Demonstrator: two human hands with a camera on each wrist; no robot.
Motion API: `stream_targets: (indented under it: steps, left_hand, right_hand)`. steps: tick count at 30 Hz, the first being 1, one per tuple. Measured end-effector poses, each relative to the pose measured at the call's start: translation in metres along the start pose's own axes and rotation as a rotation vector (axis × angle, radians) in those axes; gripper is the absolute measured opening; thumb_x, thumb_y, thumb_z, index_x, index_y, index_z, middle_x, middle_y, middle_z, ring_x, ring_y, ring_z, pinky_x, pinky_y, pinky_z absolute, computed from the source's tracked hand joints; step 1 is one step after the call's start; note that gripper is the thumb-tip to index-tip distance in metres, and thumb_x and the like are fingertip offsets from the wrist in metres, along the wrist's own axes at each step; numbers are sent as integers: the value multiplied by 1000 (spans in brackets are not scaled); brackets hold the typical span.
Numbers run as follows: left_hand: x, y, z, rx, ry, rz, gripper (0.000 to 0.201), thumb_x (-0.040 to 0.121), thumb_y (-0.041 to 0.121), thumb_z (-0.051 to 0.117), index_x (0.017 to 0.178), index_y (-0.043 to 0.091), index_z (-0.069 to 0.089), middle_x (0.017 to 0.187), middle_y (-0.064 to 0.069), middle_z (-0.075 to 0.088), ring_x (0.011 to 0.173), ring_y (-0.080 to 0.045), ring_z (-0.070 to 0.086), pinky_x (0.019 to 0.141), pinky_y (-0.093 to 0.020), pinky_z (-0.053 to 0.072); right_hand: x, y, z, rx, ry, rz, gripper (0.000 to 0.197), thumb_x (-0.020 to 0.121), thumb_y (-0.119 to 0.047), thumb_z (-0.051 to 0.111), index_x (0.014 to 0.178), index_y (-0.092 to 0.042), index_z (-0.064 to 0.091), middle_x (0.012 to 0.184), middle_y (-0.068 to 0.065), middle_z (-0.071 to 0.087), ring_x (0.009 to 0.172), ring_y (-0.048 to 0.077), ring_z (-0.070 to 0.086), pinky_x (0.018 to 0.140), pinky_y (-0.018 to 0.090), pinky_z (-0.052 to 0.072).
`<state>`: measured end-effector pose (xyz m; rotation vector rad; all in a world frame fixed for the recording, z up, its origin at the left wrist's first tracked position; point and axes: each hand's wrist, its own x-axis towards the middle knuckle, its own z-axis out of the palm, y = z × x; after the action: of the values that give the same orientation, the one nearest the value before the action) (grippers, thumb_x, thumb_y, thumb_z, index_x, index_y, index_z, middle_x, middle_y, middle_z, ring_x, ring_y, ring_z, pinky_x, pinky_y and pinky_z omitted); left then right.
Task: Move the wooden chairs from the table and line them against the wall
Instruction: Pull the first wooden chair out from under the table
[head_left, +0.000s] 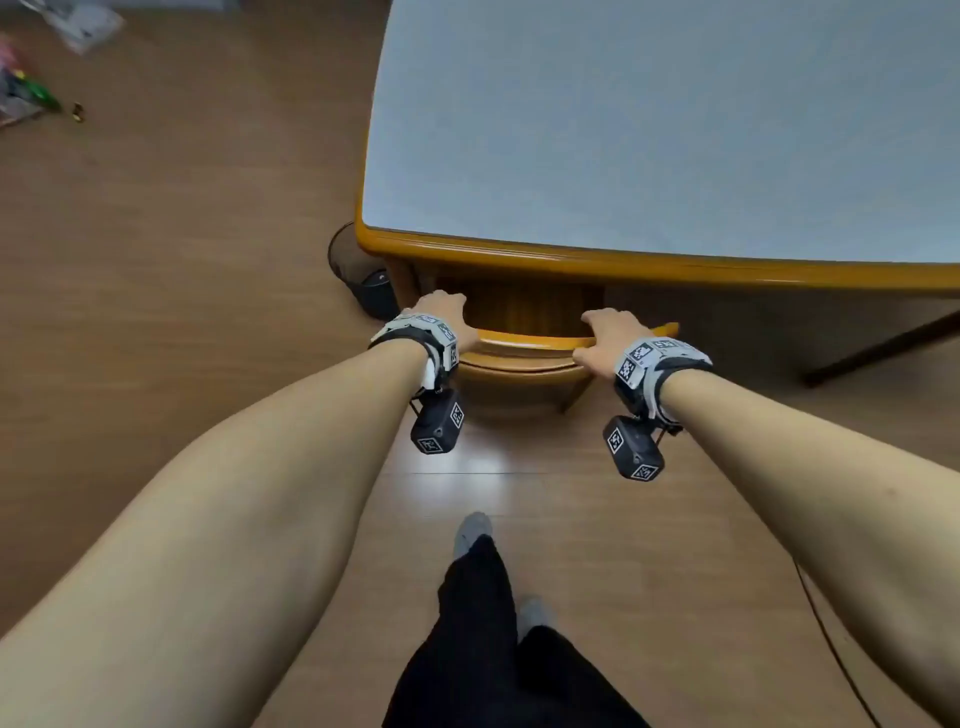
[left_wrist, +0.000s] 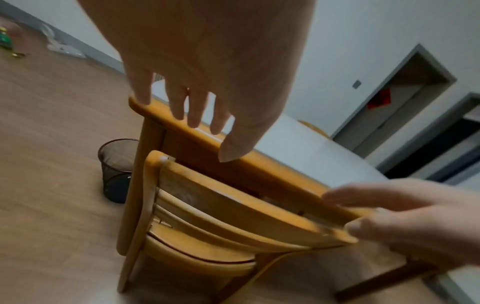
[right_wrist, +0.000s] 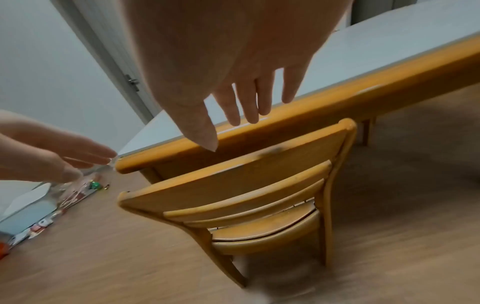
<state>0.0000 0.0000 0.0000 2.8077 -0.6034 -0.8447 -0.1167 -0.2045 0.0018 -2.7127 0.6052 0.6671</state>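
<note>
A wooden chair (head_left: 524, 345) stands tucked under the near edge of the table (head_left: 623, 260), which has a pale top and an orange wood rim. Only the chair's curved top rail and back slats show in the head view. My left hand (head_left: 447, 317) hovers over the rail's left end and my right hand (head_left: 605, 338) over its right end. In the left wrist view the left hand (left_wrist: 215, 123) has straight fingers above the chair (left_wrist: 233, 205). In the right wrist view the right hand (right_wrist: 233, 115) hangs open above the rail (right_wrist: 233, 181). Neither hand grips the rail.
A black mesh waste bin (head_left: 363, 280) stands on the floor beside the table's left corner, close to the chair. Loose clutter (head_left: 31, 93) lies by the wall at far left. A dark bar (head_left: 883, 348) slants under the table at right. My feet (head_left: 472, 530) are behind the chair.
</note>
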Motion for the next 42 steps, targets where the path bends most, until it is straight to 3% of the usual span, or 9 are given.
stream_targets:
  steps: [3, 5, 7, 9, 11, 18, 28, 35, 42]
  left_hand:
    - [24, -6, 7, 87, -73, 1, 62, 92, 29, 60, 151, 20, 41, 151, -7, 45, 135, -35, 44, 111, -46, 34]
    - [41, -13, 18, 100, -145, -9, 55, 88, 32, 61, 141, 23, 50, 141, -7, 54, 125, -37, 51, 104, -46, 39]
    - [53, -17, 28, 135, -193, 8, 39, 82, 37, 61, 119, 25, 59, 122, -7, 63, 108, -34, 58, 94, -43, 46]
    - [66, -19, 39, 196, -198, 32, 32, 81, 38, 62, 111, 25, 62, 113, -6, 63, 107, -30, 57, 98, -43, 42]
    - [75, -19, 47, 229, -187, 63, 33, 82, 39, 62, 112, 25, 64, 110, -3, 64, 112, -27, 54, 105, -43, 34]
    - [95, -24, 69, 197, -136, 68, 53, 81, 44, 56, 132, 31, 60, 122, -5, 65, 115, -31, 54, 103, -40, 34]
    - [66, -32, 97, 201, -25, 118, 44, 83, 39, 57, 125, 28, 65, 110, -4, 68, 108, -29, 56, 102, -40, 32]
    - [31, -37, 118, 171, -53, 140, 27, 83, 36, 56, 108, 31, 66, 93, 2, 64, 102, -26, 57, 110, -43, 29]
    - [-41, -42, 166, 142, -95, 138, 23, 87, 39, 60, 104, 26, 66, 108, 1, 68, 115, -24, 57, 117, -45, 16]
  right_hand:
    - [29, -3, 8, -49, -8, 13, 71, 89, -37, 65, 152, -16, 41, 148, 7, 52, 129, 29, 54, 103, 42, 47]
    - [41, -4, 13, -66, -61, 36, 72, 88, -40, 65, 152, -17, 40, 149, 6, 51, 132, 30, 51, 108, 43, 43]
    - [51, -2, 22, -36, -106, 81, 70, 87, -42, 65, 149, -17, 44, 144, 7, 55, 127, 31, 54, 105, 43, 46]
    - [57, -1, 32, -68, -103, 83, 53, 86, -44, 65, 132, -18, 58, 127, 6, 64, 112, 30, 60, 96, 41, 49]
    - [61, 1, 42, -142, -75, 44, 39, 84, -47, 63, 112, -19, 62, 111, 4, 67, 99, 27, 60, 91, 40, 48]
    - [74, 8, 53, -235, -35, 2, 32, 87, -46, 59, 104, -19, 64, 95, 2, 63, 89, 26, 60, 84, 40, 48]
    - [54, 20, 88, -242, 64, -38, 37, 93, -48, 59, 117, -21, 67, 108, 4, 69, 102, 29, 62, 92, 42, 47]
    - [18, 32, 110, -186, 42, -110, 34, 94, -54, 56, 107, -24, 65, 95, 2, 69, 85, 25, 62, 76, 36, 49]
    - [-42, 44, 157, -284, -94, -142, 45, 93, -61, 55, 106, -18, 59, 98, 5, 67, 90, 28, 64, 68, 36, 47]
